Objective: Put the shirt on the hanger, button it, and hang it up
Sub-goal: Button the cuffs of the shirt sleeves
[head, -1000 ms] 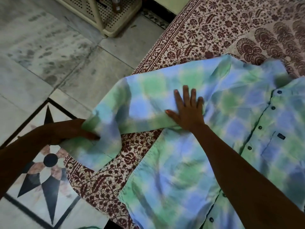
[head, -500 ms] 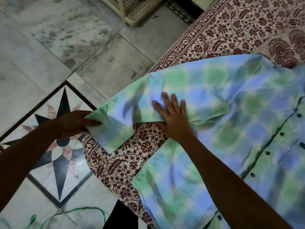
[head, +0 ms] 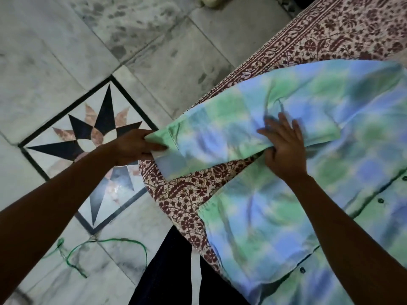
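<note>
A blue and green checked shirt (head: 286,216) lies spread on the bed, buttons down its front at the right. Its long sleeve (head: 220,133) stretches left past the bed's edge. My left hand (head: 136,148) pinches the sleeve's cuff over the floor. My right hand (head: 284,148) lies flat with fingers spread on the sleeve near the armpit, pressing it down. No hanger is in view.
The bed carries a cream sheet with a maroon floral print (head: 182,194). To the left is a marble floor with a black star inlay (head: 97,137). A thin green cord (head: 105,245) lies on the floor near my dark trouser legs (head: 167,271).
The view has swung left and down. My right hand has slid along the sleeve toward the cuff while my left hand keeps the cuff pulled out.
</note>
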Demonstrator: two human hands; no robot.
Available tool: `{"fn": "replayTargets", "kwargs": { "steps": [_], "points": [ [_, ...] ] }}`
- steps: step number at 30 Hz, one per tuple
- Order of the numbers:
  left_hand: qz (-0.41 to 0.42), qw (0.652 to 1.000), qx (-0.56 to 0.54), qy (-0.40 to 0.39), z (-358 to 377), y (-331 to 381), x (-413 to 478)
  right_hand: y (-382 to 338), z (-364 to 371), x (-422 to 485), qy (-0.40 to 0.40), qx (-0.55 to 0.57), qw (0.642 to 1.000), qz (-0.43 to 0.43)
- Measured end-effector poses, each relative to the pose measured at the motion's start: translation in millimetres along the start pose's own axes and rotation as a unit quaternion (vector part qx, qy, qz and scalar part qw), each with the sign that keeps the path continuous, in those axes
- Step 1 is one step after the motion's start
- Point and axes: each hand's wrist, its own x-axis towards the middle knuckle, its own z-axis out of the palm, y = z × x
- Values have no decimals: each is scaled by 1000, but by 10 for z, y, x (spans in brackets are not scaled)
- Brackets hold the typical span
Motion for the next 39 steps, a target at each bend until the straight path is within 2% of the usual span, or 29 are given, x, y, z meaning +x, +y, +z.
{"fn": "replayTargets", "kwargs": {
  "steps": [1,3,5,8,10,13,15,18,20,21,22,24,26,27,28,29,30,31,32,33,34,35,36,38,39],
  "points": [
    [-3,999,-30,-14,-3,7,-8,-150,6,66,17,23,999,-20],
    [-9,995,-85,-51,-16,18,-43,-515,64,179,2,48,996,-70],
    [-17,989,-120,-83,-14,17,-94,-774,270,200,-46,1,995,-90],
    [-12,983,-145,-116,5,-3,-156,-870,618,84,-108,-121,984,-68],
    [2,977,-160,-144,4,-20,-184,-857,726,41,-115,-131,983,-54],
    [12,970,-184,-159,-23,-79,-162,-939,687,65,-64,-18,997,-33],
    [21,966,-204,-157,-3,-114,-148,-1107,642,73,-28,81,993,-84],
    [34,954,-238,-180,85,-69,-179,-1433,691,57,-54,104,982,-151],
    [43,946,-254,-195,142,-18,-222,-1586,721,58,-47,173,980,-87],
    [43,947,-254,-192,178,20,-250,-1614,703,83,-32,246,969,-14],
    [45,951,-242,-184,199,49,-269,-1624,661,121,-14,328,942,70],
    [65,971,-173,-151,248,115,-292,-1580,577,213,25,464,854,232],
    [106,991,-27,-78,324,175,-296,-1471,533,279,65,573,735,357],
    [149,986,76,-9,366,192,-279,-1411,525,302,85,611,674,407],
    [207,958,184,72,413,206,-242,-1369,502,313,102,640,616,448],
    [264,916,267,141,459,212,-197,-1328,481,298,112,666,564,476],
    [310,876,321,183,517,227,-156,-1281,467,278,116,689,521,491],
    [342,849,352,197,573,245,-108,-1247,451,258,118,714,483,493],
    [373,826,376,193,624,265,-50,-1220,430,243,111,727,464,495],
    [401,801,406,181,682,287,20,-1207,410,240,106,727,461,497],
    [414,780,439,168,738,306,83,-1214,398,245,110,711,482,500],
    [413,761,475,157,785,329,151,-1212,401,235,133,671,530,501],
    [397,747,513,146,818,356,204,-1222,392,223,171,609,598,493],
    [350,740,563,115,858,399,298,-1244,341,179,259,374,769,450],
    [339,743,568,103,860,409,330,-1236,340,147,283,271,826,406]
  ]
}}
